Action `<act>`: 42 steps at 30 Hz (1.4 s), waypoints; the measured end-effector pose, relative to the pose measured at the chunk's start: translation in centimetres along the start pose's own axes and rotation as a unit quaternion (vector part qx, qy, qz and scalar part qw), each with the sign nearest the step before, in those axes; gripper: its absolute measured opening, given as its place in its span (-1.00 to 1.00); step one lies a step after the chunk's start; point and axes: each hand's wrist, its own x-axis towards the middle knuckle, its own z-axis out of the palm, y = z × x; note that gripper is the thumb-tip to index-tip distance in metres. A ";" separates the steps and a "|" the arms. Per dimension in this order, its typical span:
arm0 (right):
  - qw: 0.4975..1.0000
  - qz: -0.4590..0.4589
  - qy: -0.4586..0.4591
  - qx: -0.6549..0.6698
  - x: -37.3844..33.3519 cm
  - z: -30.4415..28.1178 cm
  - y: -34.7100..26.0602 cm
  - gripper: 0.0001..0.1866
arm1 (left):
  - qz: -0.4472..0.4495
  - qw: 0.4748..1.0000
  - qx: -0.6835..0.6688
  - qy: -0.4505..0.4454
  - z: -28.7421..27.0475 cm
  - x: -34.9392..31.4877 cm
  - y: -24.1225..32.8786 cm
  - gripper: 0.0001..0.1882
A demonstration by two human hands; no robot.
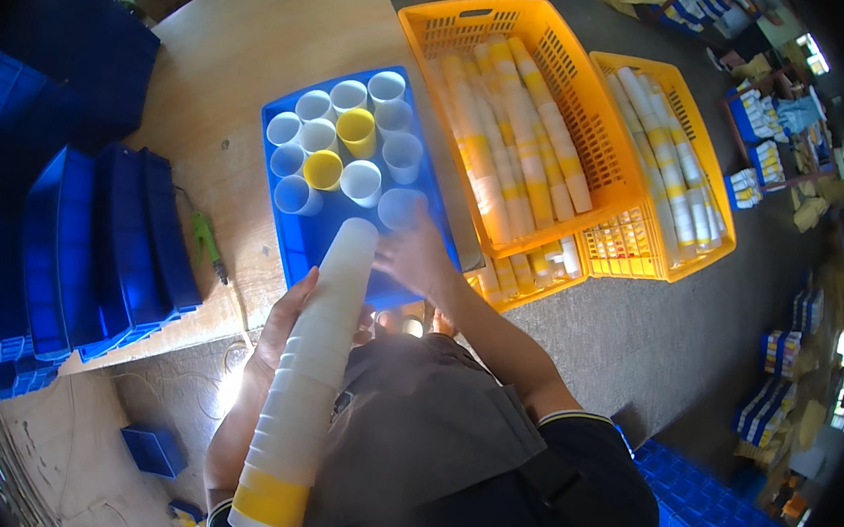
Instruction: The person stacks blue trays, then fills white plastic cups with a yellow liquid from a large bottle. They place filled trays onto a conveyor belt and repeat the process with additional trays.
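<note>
My left hand [281, 324] is closed around a long stack of nested cups [309, 354], mostly white with a yellow one near the lower end. The stack slants from above the tray's near edge back toward my body. My right hand [417, 258], smeared by motion, is at the near right part of a blue tray [294, 252], against a white cup [402, 209]. Whether its fingers grip that cup cannot be made out. Several white cups [361, 182] and two yellow cups [356, 131] stand upright, mouths up, in the tray.
Orange crates [562, 35] full of stacked white and yellow cups stand right of the wooden table [216, 95]. Nested blue trays [62, 242] are on the left, near a green-handled tool [205, 240]. More blue bins [722, 511] lie at lower right.
</note>
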 end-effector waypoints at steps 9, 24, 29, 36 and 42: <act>0.956 0.021 -0.168 -0.240 2.6 0.6 2.4 -0.47 | -0.119 0.964 0.230 0.067 -1.1 -0.6 2.0 -0.54; 0.984 0.059 0.021 -0.169 2.1 3.2 5.7 -0.40 | -0.054 0.990 0.103 0.082 -4.8 -3.4 3.0 -0.49; 0.955 0.108 -0.188 -0.202 0.9 1.5 7.1 -0.48 | -0.117 0.970 0.210 0.045 -6.4 -3.9 3.5 -0.50; 0.981 0.125 -0.051 -0.138 2.7 3.0 8.6 -0.37 | -0.108 0.984 0.135 0.044 -6.5 -4.8 5.3 -0.42; 0.776 -0.183 -0.119 -0.592 -2.8 1.3 4.8 -0.59 | -0.230 0.958 0.170 0.022 -6.7 -3.5 5.2 -0.35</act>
